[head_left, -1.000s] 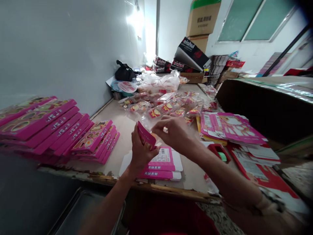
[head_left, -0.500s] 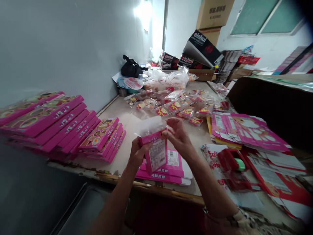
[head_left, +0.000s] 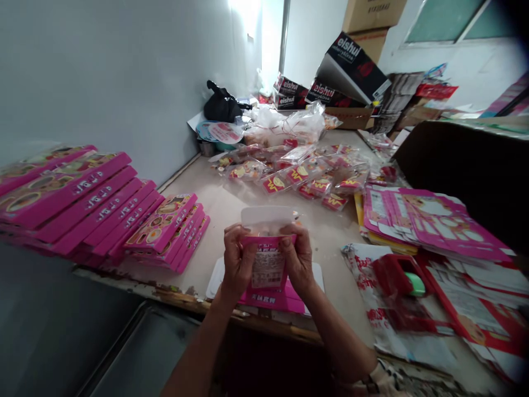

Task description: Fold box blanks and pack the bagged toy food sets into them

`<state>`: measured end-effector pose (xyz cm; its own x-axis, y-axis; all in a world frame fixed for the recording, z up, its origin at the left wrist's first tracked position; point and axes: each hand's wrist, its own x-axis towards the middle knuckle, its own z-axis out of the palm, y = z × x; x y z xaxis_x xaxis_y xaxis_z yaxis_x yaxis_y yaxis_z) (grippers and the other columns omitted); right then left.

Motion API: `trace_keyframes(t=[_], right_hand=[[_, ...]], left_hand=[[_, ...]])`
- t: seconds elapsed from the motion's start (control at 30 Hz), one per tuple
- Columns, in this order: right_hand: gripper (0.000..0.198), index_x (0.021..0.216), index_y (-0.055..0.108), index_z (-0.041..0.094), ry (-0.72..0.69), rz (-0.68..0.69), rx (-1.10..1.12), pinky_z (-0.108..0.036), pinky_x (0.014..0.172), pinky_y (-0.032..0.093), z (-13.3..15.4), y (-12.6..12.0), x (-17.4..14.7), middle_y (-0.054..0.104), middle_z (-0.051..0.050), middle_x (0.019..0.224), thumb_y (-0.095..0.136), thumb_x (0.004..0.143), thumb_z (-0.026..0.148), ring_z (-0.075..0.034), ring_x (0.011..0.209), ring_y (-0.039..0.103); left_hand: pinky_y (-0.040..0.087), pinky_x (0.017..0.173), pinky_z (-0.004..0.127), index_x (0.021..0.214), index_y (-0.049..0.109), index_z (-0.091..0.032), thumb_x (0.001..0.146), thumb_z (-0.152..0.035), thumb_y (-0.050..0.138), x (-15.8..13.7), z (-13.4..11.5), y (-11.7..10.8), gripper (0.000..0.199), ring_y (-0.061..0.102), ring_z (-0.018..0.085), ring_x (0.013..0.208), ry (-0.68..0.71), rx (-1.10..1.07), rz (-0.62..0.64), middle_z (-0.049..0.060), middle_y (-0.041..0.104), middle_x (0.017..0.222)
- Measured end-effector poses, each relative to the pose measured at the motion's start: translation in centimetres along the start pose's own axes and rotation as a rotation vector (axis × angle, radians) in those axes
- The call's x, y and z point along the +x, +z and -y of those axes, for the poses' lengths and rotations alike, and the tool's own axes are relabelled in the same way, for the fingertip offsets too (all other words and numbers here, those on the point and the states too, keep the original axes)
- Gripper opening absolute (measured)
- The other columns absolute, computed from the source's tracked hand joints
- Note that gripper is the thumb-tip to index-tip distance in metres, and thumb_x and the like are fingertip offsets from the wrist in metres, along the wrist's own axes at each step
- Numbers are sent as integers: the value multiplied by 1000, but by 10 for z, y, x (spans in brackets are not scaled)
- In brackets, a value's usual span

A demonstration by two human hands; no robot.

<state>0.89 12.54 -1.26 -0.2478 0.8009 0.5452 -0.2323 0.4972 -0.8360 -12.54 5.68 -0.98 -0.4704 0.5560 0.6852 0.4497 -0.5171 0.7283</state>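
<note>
A pink cardboard box [head_left: 268,264] stands tilted between my two hands near the table's front edge, its printed label side facing me and its white top flap raised. My left hand [head_left: 238,256] grips the box's left edge, thumb on the near face. On the opposite edge, my right hand [head_left: 298,256] holds it the same way. Something in clear plastic shows partly at the box's mouth. Beneath it lie more flat pink cartons [head_left: 289,300] with white flaps sticking out to the sides.
Filled pink boxes [head_left: 103,204] lean in a row at left, beside a shorter stack [head_left: 165,226]. Bagged toy pieces [head_left: 297,173] spread across the table behind. Flat pink cartons [head_left: 430,220], a red tape dispenser [head_left: 400,284] and a large open carton [head_left: 458,160] are at right.
My right hand has moved from the box's top opening down to its right edge. The box has turned to face me more squarely, its flap now upright. The view has shifted slightly.
</note>
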Motion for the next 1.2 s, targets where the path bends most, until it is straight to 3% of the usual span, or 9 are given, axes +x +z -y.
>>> trace_keyframes(t=[0.1, 0.23, 0.3, 0.37, 0.43, 0.5, 0.63, 1.03, 1.2], right_hand=[[20, 88, 56, 24, -35, 86, -37, -30, 70, 43, 10, -5, 8, 53, 1, 83, 52, 104, 35, -16, 75, 51], [26, 78, 55, 22, -127, 209, -150, -33, 80, 45, 35, -15, 19, 55, -2, 90, 56, 103, 28, -19, 89, 54], [7, 93, 59, 26, -131, 239, -80, -32, 79, 48, 44, -21, 21, 58, -1, 92, 60, 100, 24, -18, 87, 57], [31, 126, 54, 34, -111, 256, -13, -32, 81, 53, 48, -27, 22, 62, -2, 105, 62, 99, 21, -18, 91, 62], [52, 146, 45, 37, -137, 332, -68, -35, 87, 55, 50, -33, 24, 65, -5, 116, 60, 100, 18, -19, 101, 66], [47, 144, 55, 35, -227, 442, -191, -38, 96, 55, 53, -39, 29, 68, -7, 124, 55, 102, 16, -21, 112, 66], [39, 136, 67, 27, -345, 572, -291, -46, 109, 50, 67, -45, 37, 67, -11, 139, 62, 99, 19, -26, 129, 63], [22, 113, 82, 29, 150, 531, -90, -31, 75, 62, 91, -39, 46, 82, -3, 94, 73, 93, 33, -23, 90, 77], [28, 125, 76, 32, 69, 657, -166, -38, 91, 61, 86, -53, 56, 81, -3, 113, 66, 99, 35, -24, 107, 76]], left_hand=[[48, 98, 32, 95, 62, -21, 101, -34, 57, 11, -11, -7, 16, 57, 20, 110, 83, 168, 46, 6, 57, 110], [51, 87, 27, 90, 64, -21, 95, -29, 68, 16, -27, -12, 10, 63, 16, 96, -59, 45, 37, 2, 63, 98], [54, 84, 26, 108, 63, -27, 88, -28, 78, 16, -30, -14, 26, 67, 15, 90, -119, -144, -26, -1, 66, 96], [58, 85, 30, 120, 60, -32, 84, -26, 83, 17, -29, -17, 43, 72, 17, 92, -142, -270, -2, -1, 69, 98], [60, 89, 36, 110, 70, -28, 84, -23, 82, 20, -27, -23, 29, 74, 21, 99, -102, -248, 109, 2, 72, 101], [60, 91, 38, 90, 77, -23, 83, -21, 82, 25, -24, -31, 9, 75, 24, 104, -8, -145, 177, 5, 74, 105], [61, 90, 38, 89, 80, -24, 73, -24, 91, 32, -31, -42, 20, 75, 25, 103, 78, -27, 246, 7, 78, 109], [62, 70, 24, 83, 82, -22, 74, -23, 89, 47, -66, -31, 11, 76, 17, 77, -191, 10, 233, 2, 81, 85], [63, 80, 28, 86, 83, -26, 75, -25, 89, 43, -62, -36, 12, 77, 19, 87, -172, 44, 243, 2, 82, 93]])
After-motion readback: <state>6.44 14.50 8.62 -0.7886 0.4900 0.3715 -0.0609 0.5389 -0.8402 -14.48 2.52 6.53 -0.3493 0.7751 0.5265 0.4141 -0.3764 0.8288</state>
